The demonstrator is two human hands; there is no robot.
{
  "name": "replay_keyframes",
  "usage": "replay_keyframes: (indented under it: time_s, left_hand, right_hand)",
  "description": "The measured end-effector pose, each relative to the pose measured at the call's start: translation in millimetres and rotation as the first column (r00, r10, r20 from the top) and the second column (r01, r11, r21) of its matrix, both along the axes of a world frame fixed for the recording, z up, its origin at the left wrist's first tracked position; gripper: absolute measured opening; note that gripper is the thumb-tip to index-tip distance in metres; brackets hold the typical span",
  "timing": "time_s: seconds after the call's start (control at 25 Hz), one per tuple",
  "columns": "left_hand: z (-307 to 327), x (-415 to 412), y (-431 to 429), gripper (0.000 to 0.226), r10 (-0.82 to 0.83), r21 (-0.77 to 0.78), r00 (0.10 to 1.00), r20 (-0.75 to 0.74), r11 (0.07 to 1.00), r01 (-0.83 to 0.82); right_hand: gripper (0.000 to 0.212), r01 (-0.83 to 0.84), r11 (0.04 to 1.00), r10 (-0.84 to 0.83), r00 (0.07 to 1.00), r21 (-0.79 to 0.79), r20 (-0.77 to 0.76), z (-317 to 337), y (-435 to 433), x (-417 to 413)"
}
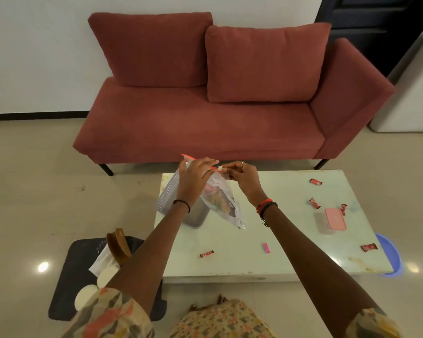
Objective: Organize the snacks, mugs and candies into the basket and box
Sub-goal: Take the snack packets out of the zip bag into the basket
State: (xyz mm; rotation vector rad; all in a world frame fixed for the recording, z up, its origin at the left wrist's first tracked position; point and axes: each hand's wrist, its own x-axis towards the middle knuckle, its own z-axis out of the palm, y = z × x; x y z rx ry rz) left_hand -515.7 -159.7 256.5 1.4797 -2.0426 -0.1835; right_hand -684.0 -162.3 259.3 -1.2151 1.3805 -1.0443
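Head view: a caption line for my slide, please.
The left hand holds a zip bag of snacks; right hand pinches its slider above the table.

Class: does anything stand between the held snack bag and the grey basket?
Nothing visible does: the snack bag, held by the left hand and right hand, hangs right beside the grey basket.

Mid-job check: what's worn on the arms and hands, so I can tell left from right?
Both arms show short sleeves in a cream print with orange and grey patches. The left hand has a thin black band at its wrist. The right hand wears a slim ring on one finger, plus red and black bracelets at the wrist.
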Motion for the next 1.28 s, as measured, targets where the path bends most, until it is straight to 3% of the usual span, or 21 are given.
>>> replay_keyframes:
  time_s: [0.16,0.48,0.68,0.88,1.28]
  left_hand:
    - [5.5,-18.5,-9.9,0.028,-0.090,0.076,0.986,0.138,0.994,0.080]
    - [17.2,-11.5,-22.1,0.026,-0.090,0.115,0.994,0.054,0.990,0.083]
    - [25.4,-9.7,-26.9,0.027,-0.151,0.116,0.971,0.183,0.985,0.131]
    - [26.1,4.7,-30.2,0.022,-0.158,0.063,0.949,0.273,0.987,0.146]
    - [18.0,49.1,-30.0,0.015,-0.079,0.084,0.974,0.213,0.994,0.062]
  right_hand:
    - [0.013,0.032,0.999,-0.032,0.999,0.000,-0.016,-0.4,-1.5,-11.6]
    - [0.010,0.046,0.997,-0.054,0.990,-0.064,-0.129,5.1,-11.0,-10.9]
    - [0.013,0.033,0.993,-0.056,0.978,-0.116,-0.201,10.5,-14.6,-9.7]
    - [0.007,0.017,0.992,-0.037,0.986,-0.124,-0.160,19.7,-18.1,-16.2]
    - [0.008,0.073,0.989,-0.075,0.997,-0.130,-0.011,32.7,-23.7,-34.9]
